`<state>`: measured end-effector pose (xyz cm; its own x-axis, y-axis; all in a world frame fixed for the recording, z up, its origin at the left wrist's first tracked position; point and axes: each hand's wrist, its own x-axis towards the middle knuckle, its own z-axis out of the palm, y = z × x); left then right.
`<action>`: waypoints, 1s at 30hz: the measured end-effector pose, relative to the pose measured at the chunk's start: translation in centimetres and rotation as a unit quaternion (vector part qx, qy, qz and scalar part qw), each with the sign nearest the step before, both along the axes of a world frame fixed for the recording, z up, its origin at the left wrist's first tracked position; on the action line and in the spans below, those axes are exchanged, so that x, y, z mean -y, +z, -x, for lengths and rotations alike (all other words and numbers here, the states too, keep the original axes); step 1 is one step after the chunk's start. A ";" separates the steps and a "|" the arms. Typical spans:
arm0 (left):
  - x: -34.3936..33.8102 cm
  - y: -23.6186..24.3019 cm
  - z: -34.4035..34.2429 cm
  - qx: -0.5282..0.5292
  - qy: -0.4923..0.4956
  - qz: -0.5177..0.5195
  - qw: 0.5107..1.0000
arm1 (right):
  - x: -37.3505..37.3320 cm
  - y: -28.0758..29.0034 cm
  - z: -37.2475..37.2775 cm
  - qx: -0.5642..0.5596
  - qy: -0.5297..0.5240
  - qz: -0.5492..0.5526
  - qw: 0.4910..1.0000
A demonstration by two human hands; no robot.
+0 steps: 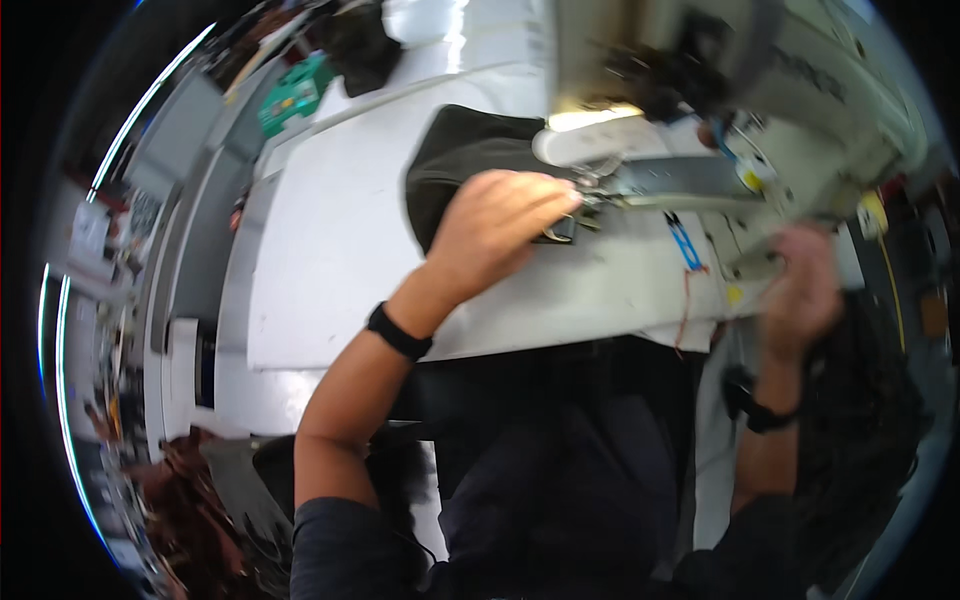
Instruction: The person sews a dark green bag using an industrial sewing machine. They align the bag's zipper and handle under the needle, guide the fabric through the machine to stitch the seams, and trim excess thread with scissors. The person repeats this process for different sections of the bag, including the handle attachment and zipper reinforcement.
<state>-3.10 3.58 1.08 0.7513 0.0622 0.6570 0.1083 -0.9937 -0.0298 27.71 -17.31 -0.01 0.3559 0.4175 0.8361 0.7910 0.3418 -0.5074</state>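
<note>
My left hand [505,215] lies on a dark green-black cloth [465,150], its fingers stretched forward side by side, with the thumb hidden. Its fingertips reach the metal presser foot area [598,195] of a sewing machine [840,95]. A small part of the cloth or a dark piece shows beneath the fingers. My right hand [805,285] is off to the right, beside the machine's bed and apart from the cloth. Motion smears its fingers, so whether it holds anything is unclear.
Blue tweezers or a similar small tool [684,242] lie on the machine bed, near a red thread [686,310]. The white table [330,250] spreads to the left. A green box [296,95] stands at the back left, and brown cloth [190,500] hangs at the lower left.
</note>
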 end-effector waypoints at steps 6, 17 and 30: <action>0.9 0.5 -1.4 -0.018 0.035 0.006 0.999 | -12.0 -0.6 7.4 0.041 -0.004 -0.007 0.999; 1.3 1.4 -0.8 -0.039 0.040 0.024 0.998 | -13.0 -2.7 9.2 0.037 -0.097 -0.086 0.991; -3.0 7.8 6.5 -0.094 0.245 0.041 0.964 | -8.2 -8.7 13.6 -0.453 0.395 0.178 0.779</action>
<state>-9.65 6.58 8.86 0.7234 0.4859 0.4904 0.5658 -0.8243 -0.0179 14.16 -9.10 -8.72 0.2464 0.9538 0.1719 -0.3340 0.2501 -0.9088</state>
